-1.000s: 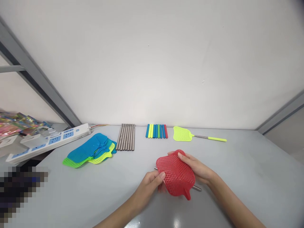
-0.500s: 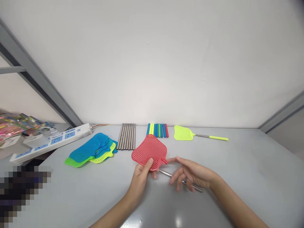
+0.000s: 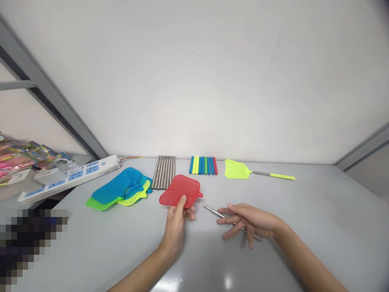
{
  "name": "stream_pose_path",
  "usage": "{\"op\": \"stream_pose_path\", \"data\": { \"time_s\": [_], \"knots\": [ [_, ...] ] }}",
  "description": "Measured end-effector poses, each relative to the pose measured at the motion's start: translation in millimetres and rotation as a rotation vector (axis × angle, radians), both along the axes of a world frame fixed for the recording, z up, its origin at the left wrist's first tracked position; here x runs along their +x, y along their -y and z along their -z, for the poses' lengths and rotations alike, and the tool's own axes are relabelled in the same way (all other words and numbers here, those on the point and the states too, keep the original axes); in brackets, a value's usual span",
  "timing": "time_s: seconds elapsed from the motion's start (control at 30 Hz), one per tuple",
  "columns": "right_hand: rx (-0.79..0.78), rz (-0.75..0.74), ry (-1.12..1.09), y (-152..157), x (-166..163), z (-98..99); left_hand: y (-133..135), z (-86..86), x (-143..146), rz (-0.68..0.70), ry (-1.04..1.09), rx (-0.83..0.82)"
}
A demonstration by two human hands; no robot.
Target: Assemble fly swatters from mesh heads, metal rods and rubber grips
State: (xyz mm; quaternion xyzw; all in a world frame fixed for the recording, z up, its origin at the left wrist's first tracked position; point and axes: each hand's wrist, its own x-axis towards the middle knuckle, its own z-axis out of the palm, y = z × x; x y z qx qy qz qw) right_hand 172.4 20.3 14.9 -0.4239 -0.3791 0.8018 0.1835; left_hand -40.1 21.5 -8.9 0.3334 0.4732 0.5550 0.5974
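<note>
A red mesh fly swatter head (image 3: 179, 190) is pinched by my left hand (image 3: 176, 221), thumb on top and fingers below, its short neck pointing right. Just to the right, a thin silver metal rod (image 3: 211, 210) slants down towards the right. My right hand (image 3: 249, 221) is over this rod with its fingers spread apart, hiding parts of it. Whether the fingers touch the rod I cannot tell. Between the red neck and the rod's near tip there is a gap.
Blue, green and yellow swatter heads (image 3: 117, 186) lie piled at left, before a white power strip (image 3: 105, 170). Along the wall are several metal rods (image 3: 164, 172), coloured grip sleeves (image 3: 203, 165) and a complete yellow fly swatter (image 3: 237, 169). Bagged items (image 3: 18, 156) lie far left.
My left hand has drawn the red swatter head leftward, away from my right hand. The right fingers have spread wider, and the rod's left tip has swung slightly upward in view.
</note>
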Motion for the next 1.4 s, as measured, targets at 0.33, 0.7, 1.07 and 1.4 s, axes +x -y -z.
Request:
{"op": "stream_pose_path", "data": {
  "time_s": [0.33,0.7,1.07,1.4],
  "knots": [
    [0.332,0.201,0.300,-11.6,9.7,12.0,0.2,-2.3,-0.3,0.002,0.002,-0.003],
    [0.406,0.047,0.354,-10.6,3.8,24.8,-0.4,0.8,0.3,0.024,0.045,0.002],
    [0.323,0.115,0.331,-14.1,-1.1,35.2,0.3,1.4,0.6,0.032,0.042,0.021],
    [0.377,0.266,0.411,-16.1,-4.4,34.7,0.0,0.8,0.6,0.042,0.033,0.024]
  ]
}}
